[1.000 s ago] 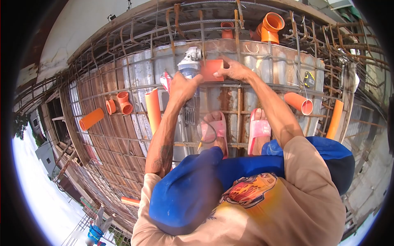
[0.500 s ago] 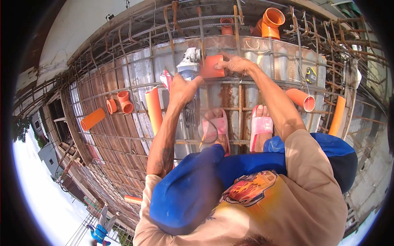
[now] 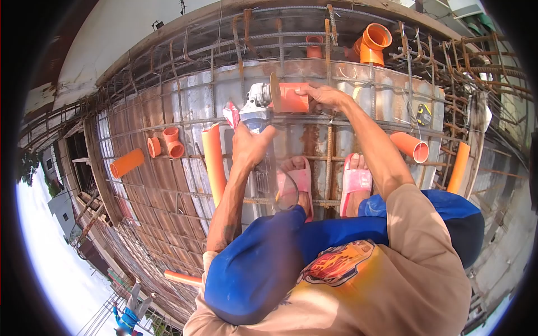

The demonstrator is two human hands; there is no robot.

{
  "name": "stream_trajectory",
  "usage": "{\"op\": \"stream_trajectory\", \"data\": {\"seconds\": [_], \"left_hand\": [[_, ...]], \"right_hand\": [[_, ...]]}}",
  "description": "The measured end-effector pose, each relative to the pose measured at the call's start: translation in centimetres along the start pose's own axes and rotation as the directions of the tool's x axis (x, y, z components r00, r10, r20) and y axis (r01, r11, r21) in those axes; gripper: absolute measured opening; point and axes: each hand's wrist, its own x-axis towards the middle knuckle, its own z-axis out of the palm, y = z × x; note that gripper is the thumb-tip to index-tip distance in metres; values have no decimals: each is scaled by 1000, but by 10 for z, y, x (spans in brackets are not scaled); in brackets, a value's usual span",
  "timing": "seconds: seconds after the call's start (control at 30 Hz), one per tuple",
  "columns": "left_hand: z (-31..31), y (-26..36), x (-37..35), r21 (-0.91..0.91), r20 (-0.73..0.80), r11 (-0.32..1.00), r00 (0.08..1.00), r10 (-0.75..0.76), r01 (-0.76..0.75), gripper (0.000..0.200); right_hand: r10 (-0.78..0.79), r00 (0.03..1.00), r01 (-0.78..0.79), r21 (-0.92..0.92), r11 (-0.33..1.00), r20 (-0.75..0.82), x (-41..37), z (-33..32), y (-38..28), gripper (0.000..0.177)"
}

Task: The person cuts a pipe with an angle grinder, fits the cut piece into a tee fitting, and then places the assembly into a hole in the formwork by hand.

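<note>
My left hand (image 3: 252, 147) is wrapped around the body of an angle grinder (image 3: 258, 96), whose head points away from me. The grinder's thin disc (image 3: 274, 92) stands at the left end of a short orange pipe piece (image 3: 293, 104), overlapping that end in this view. My right hand (image 3: 327, 96) grips the pipe piece from its right end, thumb and fingers closed on it. Just left of the grinder lies a red and white wrapper (image 3: 231, 115). A longer orange pipe (image 3: 213, 162) leans beside my left forearm.
A rebar grid (image 3: 329, 134) covers corrugated metal sheets (image 3: 314, 130) under my sandalled feet. Orange fittings (image 3: 174, 143) and a pipe length (image 3: 128, 162) lie left; another pipe (image 3: 411, 147) and a tape measure (image 3: 423, 114) lie right. An elbow fitting (image 3: 374, 45) stands at the back. A person (image 3: 128, 319) is at lower left.
The grinder's disc has turned and shows more of its face beside the pipe piece. Haze around the pipe's left end has thinned. Both hands keep their holds; the whole view has shifted slightly.
</note>
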Motion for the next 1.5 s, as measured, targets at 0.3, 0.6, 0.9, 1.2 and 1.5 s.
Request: {"op": "stream_trajectory", "data": {"seconds": [0.3,0.6,0.9,1.2,1.5], "left_hand": [[-22,10,-5,-193,-58,977,995,84,-94,57],[-11,9,9,-148,-27,985,996,87,-91,66],[-23,35,15,-4,94,999,994,50,-50,71],[-5,30,41,98,45,993,997,59,-63,77],[-5,29,42,73,77,997,997,31,-37,75]], "right_hand": [[-212,963,216,7,976,-169,-28,17,-16,83],[-160,958,139,-102,985,-238,-20,29,-6,94],[-186,965,183,-36,983,-184,-26,31,-6,93],[-170,958,165,-43,985,-230,-22,29,4,102],[-194,951,185,-59,981,-241,-26,31,0,76]]}}
